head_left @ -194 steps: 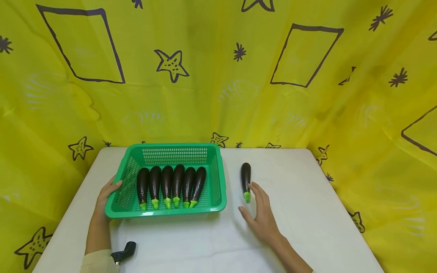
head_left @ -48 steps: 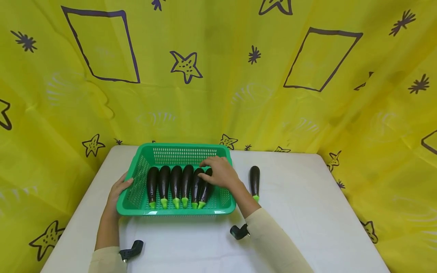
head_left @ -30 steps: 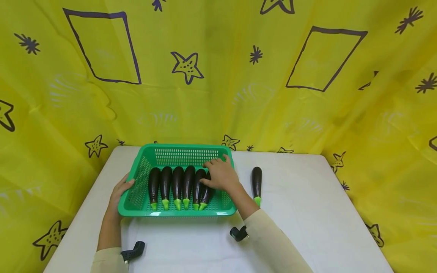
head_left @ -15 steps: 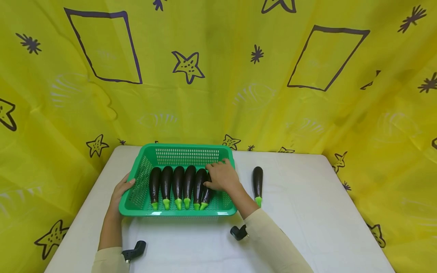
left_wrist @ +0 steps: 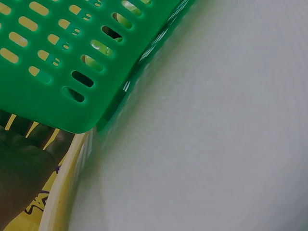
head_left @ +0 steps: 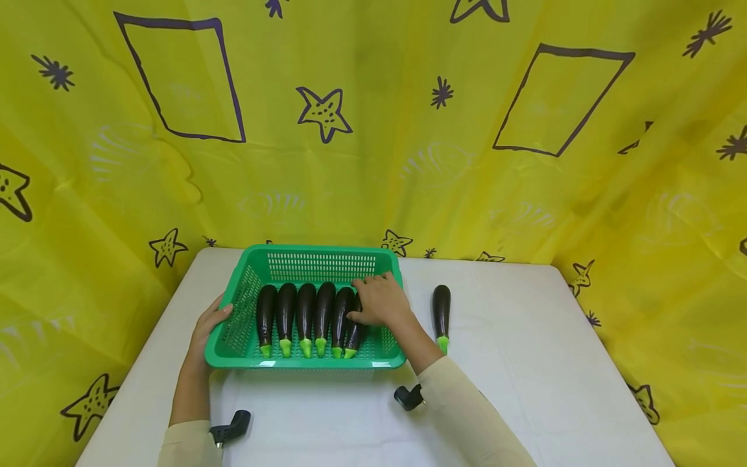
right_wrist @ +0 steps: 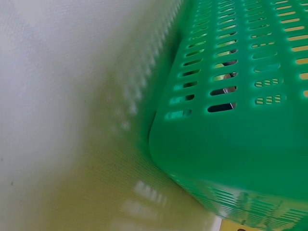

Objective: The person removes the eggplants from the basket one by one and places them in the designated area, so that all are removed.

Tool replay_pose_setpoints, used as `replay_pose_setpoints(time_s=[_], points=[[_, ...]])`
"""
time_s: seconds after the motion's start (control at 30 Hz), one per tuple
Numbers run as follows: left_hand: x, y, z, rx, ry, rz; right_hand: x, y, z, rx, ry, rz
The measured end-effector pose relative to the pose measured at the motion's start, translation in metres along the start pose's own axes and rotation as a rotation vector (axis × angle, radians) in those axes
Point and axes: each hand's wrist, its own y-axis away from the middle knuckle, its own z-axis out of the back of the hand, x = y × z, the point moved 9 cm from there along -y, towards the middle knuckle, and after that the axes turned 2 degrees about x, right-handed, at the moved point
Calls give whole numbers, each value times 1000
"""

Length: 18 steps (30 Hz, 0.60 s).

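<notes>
Several dark, glossy eggplants with green stems lie side by side in a green plastic basket [head_left: 309,363], stems toward me. My left hand [head_left: 205,322] grips the basket's left rim, thumb over the inside edge. In the left wrist view, the fingers of that hand [left_wrist: 29,149] show beyond the basket's wall. My right hand [head_left: 380,299] reaches inside and grips the rightmost eggplant [head_left: 355,337], thumb at its left side. This hand partly covers the eggplant's upper end. On the table to the right lies a single eggplant [head_left: 441,311], touched by neither hand.
A white-covered table [head_left: 525,363] carries the basket. Yellow curtains [head_left: 373,175] with dark star drawings hang behind and at both sides. Small black devices are worn at the left wrist [head_left: 232,426] and right wrist [head_left: 408,397].
My right hand has moved left from the lone eggplant into the basket, and its fingers have closed on the rightmost eggplant. My left hand keeps its grip on the rim.
</notes>
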Motion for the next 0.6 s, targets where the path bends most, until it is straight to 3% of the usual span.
replay_pose_setpoints(time_s=[0.23, 0.6], points=[[-2, -1, -1, 23, 40, -27, -2, 0, 4, -35, -119, 3], [-1, 0, -1, 10, 10, -20, -4, 2, 13, -109, -285, 30]])
